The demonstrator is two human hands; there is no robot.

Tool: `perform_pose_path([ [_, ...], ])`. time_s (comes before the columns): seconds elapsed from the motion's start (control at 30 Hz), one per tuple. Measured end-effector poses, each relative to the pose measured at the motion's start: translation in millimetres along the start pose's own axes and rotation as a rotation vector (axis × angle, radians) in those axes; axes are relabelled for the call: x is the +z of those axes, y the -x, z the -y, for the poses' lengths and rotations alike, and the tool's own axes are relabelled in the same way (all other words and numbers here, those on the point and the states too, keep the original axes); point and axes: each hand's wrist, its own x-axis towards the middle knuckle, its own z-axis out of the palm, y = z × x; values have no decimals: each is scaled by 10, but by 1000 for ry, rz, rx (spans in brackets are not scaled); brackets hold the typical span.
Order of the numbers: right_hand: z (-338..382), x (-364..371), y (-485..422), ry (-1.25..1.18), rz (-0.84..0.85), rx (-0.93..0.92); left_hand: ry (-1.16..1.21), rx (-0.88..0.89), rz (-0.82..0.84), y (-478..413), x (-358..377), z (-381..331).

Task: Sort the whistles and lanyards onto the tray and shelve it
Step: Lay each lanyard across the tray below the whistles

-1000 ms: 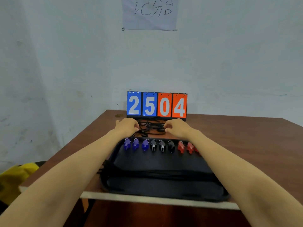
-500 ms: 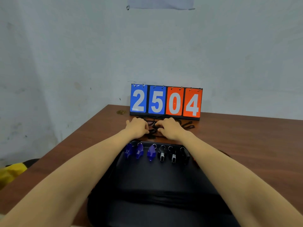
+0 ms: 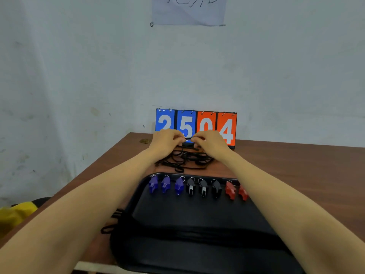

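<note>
A black tray [image 3: 197, 212] lies on the brown table [image 3: 296, 165]. Along its far edge stands a row of whistles: three blue whistles [image 3: 165, 184], three black whistles [image 3: 203, 188] and red whistles [image 3: 230, 190], partly hidden by my right forearm. A bundle of black cords lies across the tray's near part [image 3: 187, 232]. Beyond the tray sits a tangle of black lanyards [image 3: 183, 160]. My left hand [image 3: 166, 138] and my right hand [image 3: 210, 140] are raised above the tangle, both pinching one black lanyard stretched between them.
A flip scoreboard [image 3: 227, 127] reading 2504 stands behind my hands against the white wall. A paper sheet [image 3: 188, 10] hangs on the wall above. Something yellow [image 3: 13, 214] lies low at the left, beside the table. A small round mark [image 3: 144, 141] sits near the table's far left corner.
Both hands have risen from the lanyard tangle on the table, lifting one black lanyard between them in front of the scoreboard. The view shifts a little.
</note>
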Motion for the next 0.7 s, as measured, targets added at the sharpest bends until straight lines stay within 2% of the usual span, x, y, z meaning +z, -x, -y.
perform_pose_path([
  [0.23, -189, -807, 215, -83, -349, 193, -146, -75, -74, 67, -453, -1],
  [0.43, -198, -1309, 515, -204, -469, 274, -294, -91, -100, 115, -692, -161],
  [0.57, -206, -1461, 717, -225, -466, 320, -378, -71, -122, 247, -788, -179],
  [0.7, -220, -1554, 928, -251, -472, 369, -403, -125, -103, 419, -890, -125],
])
